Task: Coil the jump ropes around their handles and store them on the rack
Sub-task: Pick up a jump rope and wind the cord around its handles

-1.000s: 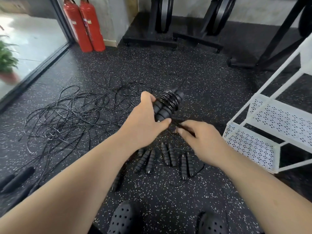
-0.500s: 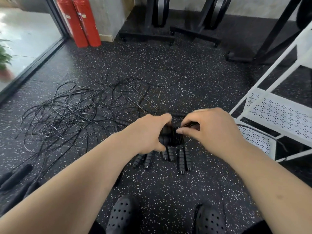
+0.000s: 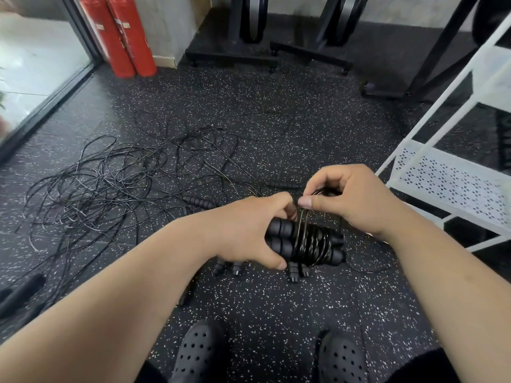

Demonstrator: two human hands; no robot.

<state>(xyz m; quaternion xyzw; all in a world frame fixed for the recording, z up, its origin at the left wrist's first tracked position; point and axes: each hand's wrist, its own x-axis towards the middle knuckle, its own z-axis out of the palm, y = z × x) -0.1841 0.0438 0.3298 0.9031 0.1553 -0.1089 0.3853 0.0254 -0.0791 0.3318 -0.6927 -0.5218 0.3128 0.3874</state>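
My left hand (image 3: 249, 230) grips a pair of black ribbed jump rope handles (image 3: 279, 239) lying sideways, with black rope coiled (image 3: 312, 241) round their middle. Just above the coil, my right hand (image 3: 348, 197) pinches a loop of that rope between thumb and fingers. A tangle of loose black ropes (image 3: 110, 189) spreads over the floor to the left. More handle pairs (image 3: 296, 272) lie on the floor under my hands, mostly hidden. The white perforated rack (image 3: 453, 186) stands to the right.
Two red fire extinguishers (image 3: 121, 37) stand at the back left beside a glass door. Black equipment stands (image 3: 249, 51) line the back wall. Single handles (image 3: 199, 201) lie among the ropes. My black perforated shoes (image 3: 199, 355) are at the bottom.
The handle bundle came down from an upright tilt to lie sideways in my left hand. My right hand rose above the coil and now pinches a rope loop there.
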